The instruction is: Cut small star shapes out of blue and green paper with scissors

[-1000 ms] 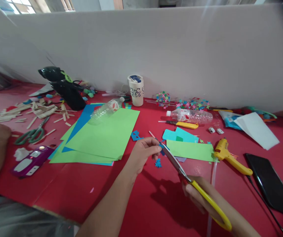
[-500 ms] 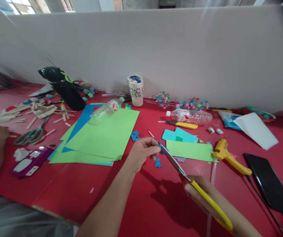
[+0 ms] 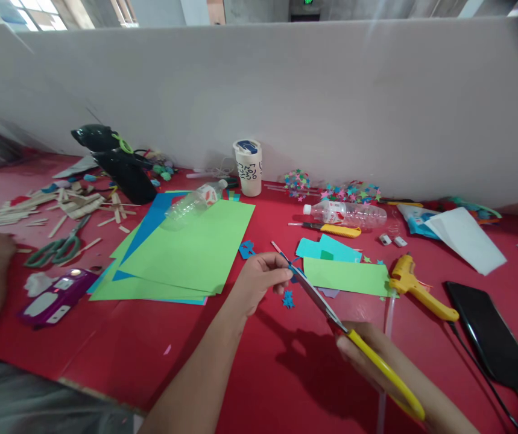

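While a ragged blue scrap (image 3: 246,249) lies flat on the red worktop (image 3: 123,349) at 11 o'clock from the left hand (image 3: 259,281), the step in hand looks like trimming. Left grip: thumb and index finger pinched on a small blue piece (image 3: 290,272), held up off the worktop. Scissors (image 3: 318,296) come in from its 4 o'clock, blades up against it and nearly together; can't tell if they bite. Right hand (image 3: 373,337), 4 o'clock from the left: grip wrapped around the yellow handles. Next move seems to call for a steady left pinch, maybe a slight turn of the piece to line up the edge, then a short squeeze of the handles, fingertips out of the blades' path.

Piece itself: solid blue, likely paper, tiny, mostly covered by fingertips; outline unreadable. Blue stars (image 3: 288,299) bunched at its 6 o'clock, on the worktop. Light-green strip (image 3: 347,276) flat at 3 o'clock; yellow glue gun (image 3: 415,289) at its right end, also about 3 o'clock.
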{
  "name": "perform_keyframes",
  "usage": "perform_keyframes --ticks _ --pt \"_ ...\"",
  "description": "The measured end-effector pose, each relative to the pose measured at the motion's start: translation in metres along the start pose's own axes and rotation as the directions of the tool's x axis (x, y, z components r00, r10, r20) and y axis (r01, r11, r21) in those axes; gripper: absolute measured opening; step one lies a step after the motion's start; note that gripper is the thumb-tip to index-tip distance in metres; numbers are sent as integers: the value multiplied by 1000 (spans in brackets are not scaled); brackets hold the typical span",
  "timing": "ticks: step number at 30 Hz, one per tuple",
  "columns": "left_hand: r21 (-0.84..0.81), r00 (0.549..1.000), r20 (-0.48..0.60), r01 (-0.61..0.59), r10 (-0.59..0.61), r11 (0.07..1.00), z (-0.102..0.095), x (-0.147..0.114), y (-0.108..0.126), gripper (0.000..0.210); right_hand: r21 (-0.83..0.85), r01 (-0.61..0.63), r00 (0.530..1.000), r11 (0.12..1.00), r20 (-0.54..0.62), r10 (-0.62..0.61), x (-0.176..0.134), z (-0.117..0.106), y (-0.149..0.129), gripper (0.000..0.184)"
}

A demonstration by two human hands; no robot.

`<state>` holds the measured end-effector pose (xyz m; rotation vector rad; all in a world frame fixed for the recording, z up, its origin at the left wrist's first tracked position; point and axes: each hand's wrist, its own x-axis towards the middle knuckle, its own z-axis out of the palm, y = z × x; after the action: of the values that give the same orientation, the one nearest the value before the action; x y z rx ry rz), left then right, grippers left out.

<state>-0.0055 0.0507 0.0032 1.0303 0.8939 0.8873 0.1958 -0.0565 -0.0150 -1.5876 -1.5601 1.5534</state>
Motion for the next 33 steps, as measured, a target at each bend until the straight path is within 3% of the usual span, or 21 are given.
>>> perform_keyframes --ticks 12,20,33 --pt "-6 1000 -15 9 -9 1000 1 0 -1 14 -97 29 999 995 -18 -31 -1 -2 -3 54" --pt "-13 1000 -11 6 -6 1000 0 1 -2 13 -53 3 1000 999 -14 -4 1 -1 1 53" --pt "-8 1000 -28 4 -4 1000 3 1 -3 14 -143 73 996 987 -47 -80 4 -3 4 56"
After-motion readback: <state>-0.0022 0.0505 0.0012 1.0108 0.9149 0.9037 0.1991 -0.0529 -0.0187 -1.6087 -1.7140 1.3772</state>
